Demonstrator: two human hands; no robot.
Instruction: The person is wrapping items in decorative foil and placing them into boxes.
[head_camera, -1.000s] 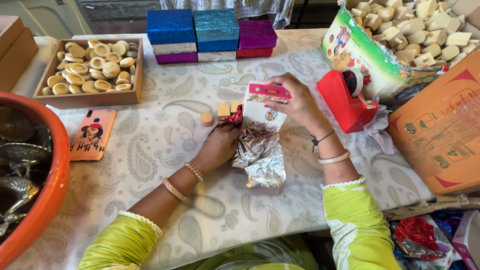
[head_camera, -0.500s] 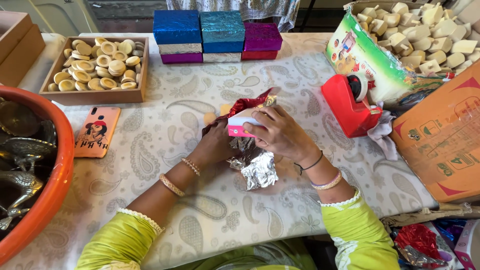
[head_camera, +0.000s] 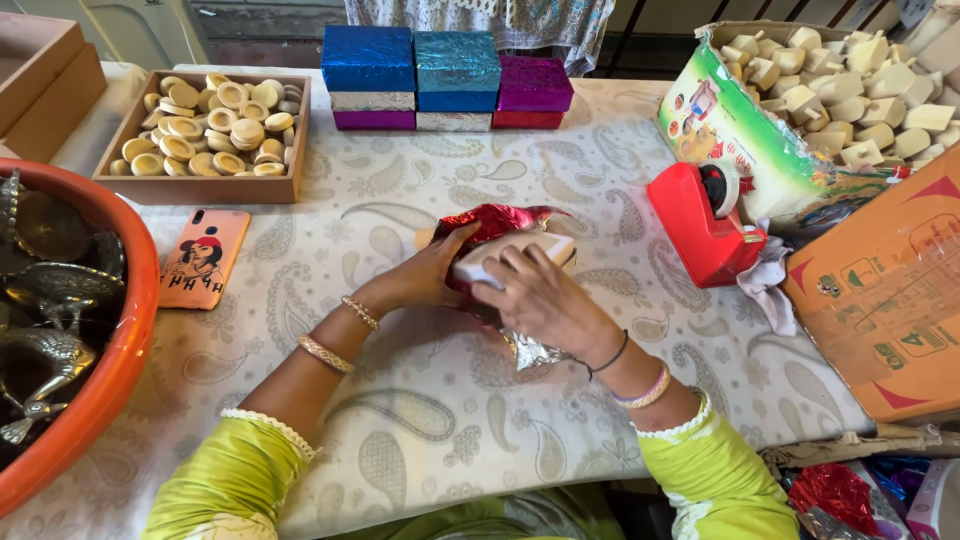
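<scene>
I'm looking at a table under a pale paisley cloth (head_camera: 420, 420). Upper left, a wooden tray (head_camera: 200, 188) of round wooden pieces; just below it an orange phone (head_camera: 203, 258). Top centre, a row of foil-wrapped boxes (head_camera: 447, 78). Right of centre, a red tape dispenser (head_camera: 700, 230) on a white rag (head_camera: 770, 280). Centre, crinkled foil wrap (head_camera: 535, 350). Right edge, an orange carton (head_camera: 885, 300).

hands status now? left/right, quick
Left hand: closed on the red foil at the box's side.
Right hand: pressing down on the small box, gripping it.
</scene>
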